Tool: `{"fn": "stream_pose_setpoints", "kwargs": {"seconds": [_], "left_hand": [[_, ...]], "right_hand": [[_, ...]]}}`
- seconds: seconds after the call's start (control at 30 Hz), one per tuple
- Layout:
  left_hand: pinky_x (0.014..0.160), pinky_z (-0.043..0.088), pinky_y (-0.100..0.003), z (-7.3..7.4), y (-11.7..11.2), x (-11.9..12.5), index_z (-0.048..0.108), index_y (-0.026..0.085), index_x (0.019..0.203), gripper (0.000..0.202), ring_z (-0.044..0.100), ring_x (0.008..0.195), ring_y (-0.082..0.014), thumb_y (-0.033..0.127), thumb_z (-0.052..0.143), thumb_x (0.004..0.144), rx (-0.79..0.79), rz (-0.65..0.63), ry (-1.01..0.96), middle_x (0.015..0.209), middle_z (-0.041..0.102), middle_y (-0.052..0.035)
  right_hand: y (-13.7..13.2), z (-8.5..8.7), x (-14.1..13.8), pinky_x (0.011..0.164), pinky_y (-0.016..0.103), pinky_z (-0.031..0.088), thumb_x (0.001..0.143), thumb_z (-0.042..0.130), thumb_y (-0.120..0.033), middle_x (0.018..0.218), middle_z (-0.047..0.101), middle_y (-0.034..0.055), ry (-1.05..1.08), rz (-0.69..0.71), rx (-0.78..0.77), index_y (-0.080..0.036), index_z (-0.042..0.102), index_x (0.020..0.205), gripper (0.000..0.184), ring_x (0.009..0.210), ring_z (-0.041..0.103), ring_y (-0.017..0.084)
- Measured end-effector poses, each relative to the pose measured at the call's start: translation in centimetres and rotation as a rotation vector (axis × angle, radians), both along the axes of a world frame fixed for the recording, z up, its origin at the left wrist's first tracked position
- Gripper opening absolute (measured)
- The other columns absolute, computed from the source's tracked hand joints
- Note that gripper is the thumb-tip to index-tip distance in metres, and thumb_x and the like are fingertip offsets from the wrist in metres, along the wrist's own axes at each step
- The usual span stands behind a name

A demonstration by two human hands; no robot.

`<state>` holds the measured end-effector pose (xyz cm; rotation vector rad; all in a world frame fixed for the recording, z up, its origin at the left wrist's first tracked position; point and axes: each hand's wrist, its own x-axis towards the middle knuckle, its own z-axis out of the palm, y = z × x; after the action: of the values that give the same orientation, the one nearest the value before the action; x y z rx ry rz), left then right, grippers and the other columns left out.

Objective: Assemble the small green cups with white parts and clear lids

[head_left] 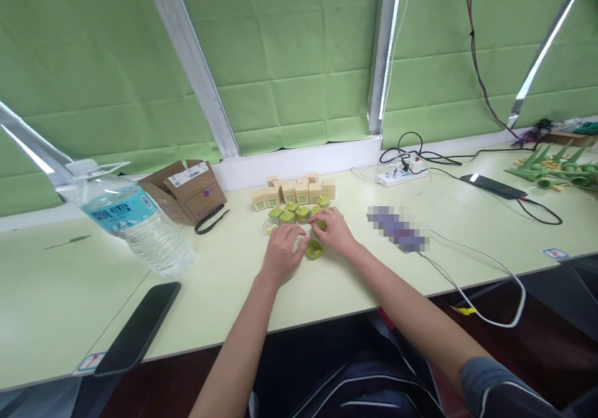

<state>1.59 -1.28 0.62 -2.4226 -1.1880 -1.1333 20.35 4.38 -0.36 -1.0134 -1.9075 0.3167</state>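
Note:
Both my hands rest on the pale table [224, 293] in front of me. My left hand [281, 251] is curled, fingers bent down over something small and clear that I cannot make out. My right hand [332, 231] lies beside it, fingers pinched on a small green item [321, 224]. Another small green open case [314, 250] lies on the table between the two hands. Just beyond my fingers is a row of several green cases [294, 212], and behind them several small tan boxes [294, 190].
A large water bottle [135, 218] lies at the left, an open cardboard box [187, 190] behind it, a dark phone [137, 327] at the front left edge. A power strip [402, 175], cables, another phone [493, 185] and green plastic parts [555, 172] sit to the right.

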Motion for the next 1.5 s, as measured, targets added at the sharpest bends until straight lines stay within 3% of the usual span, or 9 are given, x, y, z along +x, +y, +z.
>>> {"fn": "stream_pose_setpoints", "kwargs": {"seconds": [0.1, 0.17, 0.37, 0.53, 0.77, 1.0, 1.3, 1.5], "left_hand": [[0.087, 0.047, -0.037, 0.0, 0.9, -1.8, 0.063, 0.020, 0.097, 0.021, 0.062, 0.093, -0.0217, 0.028, 0.044, 0.101, 0.020, 0.208, -0.285, 0.094, 0.069, -0.0072], [0.086, 0.048, -0.035, -0.3, 1.5, -3.0, 0.063, 0.020, 0.100, 0.020, 0.062, 0.088, -0.0204, 0.028, 0.044, 0.099, -0.062, 0.323, -0.399, 0.096, 0.068, -0.0068], [0.084, 0.049, -0.037, -1.1, 2.3, -4.3, 0.063, 0.025, 0.118, 0.030, 0.064, 0.085, -0.0235, 0.038, 0.043, 0.100, -0.466, 0.499, -0.275, 0.085, 0.065, -0.0044], [0.091, 0.049, -0.041, -1.0, 2.0, -3.8, 0.058, 0.028, 0.134, 0.042, 0.065, 0.095, -0.0260, 0.049, 0.045, 0.100, -0.537, 0.512, -0.179, 0.096, 0.067, -0.0073], [0.097, 0.050, -0.043, -1.3, 2.0, -4.1, 0.066, 0.031, 0.129, 0.042, 0.065, 0.097, -0.0244, 0.050, 0.043, 0.101, -0.555, 0.458, -0.207, 0.101, 0.060, -0.0081], [0.099, 0.052, -0.041, -1.5, 2.2, -3.8, 0.073, 0.028, 0.120, 0.036, 0.063, 0.104, -0.0238, 0.040, 0.045, 0.101, -0.476, 0.361, -0.212, 0.107, 0.056, -0.0091], [0.106, 0.048, -0.042, -1.4, 2.5, -3.8, 0.072, 0.023, 0.109, 0.027, 0.063, 0.115, -0.0254, 0.023, 0.048, 0.096, -0.445, 0.252, -0.223, 0.118, 0.070, -0.0093], [0.098, 0.049, -0.044, -1.1, 2.2, -3.8, 0.064, 0.024, 0.113, 0.022, 0.065, 0.108, -0.0273, 0.027, 0.049, 0.097, -0.498, 0.298, -0.176, 0.114, 0.070, -0.0095]], "right_hand": [[0.0, -0.1, 0.0, 0.093, 0.043, 0.046, 0.088, 0.063, -0.016, 0.096, 0.073, 0.0057, 0.004, 0.005, -0.005, -0.024, 0.079, 0.093, 0.019, 0.104, 0.056, 0.027], [0.1, -0.1, -0.1, 0.093, 0.043, 0.046, 0.088, 0.062, -0.016, 0.095, 0.073, 0.0058, 0.007, 0.013, -0.008, -0.024, 0.079, 0.093, 0.019, 0.104, 0.056, 0.027], [0.2, -0.2, -0.1, 0.094, 0.043, 0.046, 0.087, 0.062, -0.017, 0.094, 0.073, 0.0057, 0.011, 0.015, 0.001, -0.024, 0.079, 0.092, 0.019, 0.102, 0.057, 0.027], [0.2, -0.2, 0.0, 0.094, 0.042, 0.046, 0.088, 0.062, -0.018, 0.095, 0.073, 0.0057, 0.010, 0.016, -0.009, -0.024, 0.079, 0.093, 0.019, 0.104, 0.057, 0.027], [-0.1, 0.0, 0.0, 0.093, 0.041, 0.046, 0.089, 0.063, -0.018, 0.094, 0.073, 0.0056, 0.016, 0.018, -0.008, -0.023, 0.079, 0.093, 0.017, 0.104, 0.056, 0.026], [0.0, 0.0, 0.0, 0.094, 0.040, 0.045, 0.089, 0.063, -0.019, 0.095, 0.073, 0.0056, 0.002, 0.011, -0.022, -0.022, 0.078, 0.093, 0.016, 0.104, 0.056, 0.026], [0.0, 0.1, 0.0, 0.093, 0.041, 0.045, 0.088, 0.062, -0.018, 0.093, 0.073, 0.0051, 0.010, 0.017, -0.016, -0.023, 0.079, 0.093, 0.018, 0.103, 0.057, 0.026], [0.0, 0.1, 0.0, 0.093, 0.042, 0.046, 0.088, 0.062, -0.018, 0.093, 0.073, 0.0053, 0.013, 0.016, -0.014, -0.024, 0.079, 0.091, 0.018, 0.102, 0.057, 0.026]]}}
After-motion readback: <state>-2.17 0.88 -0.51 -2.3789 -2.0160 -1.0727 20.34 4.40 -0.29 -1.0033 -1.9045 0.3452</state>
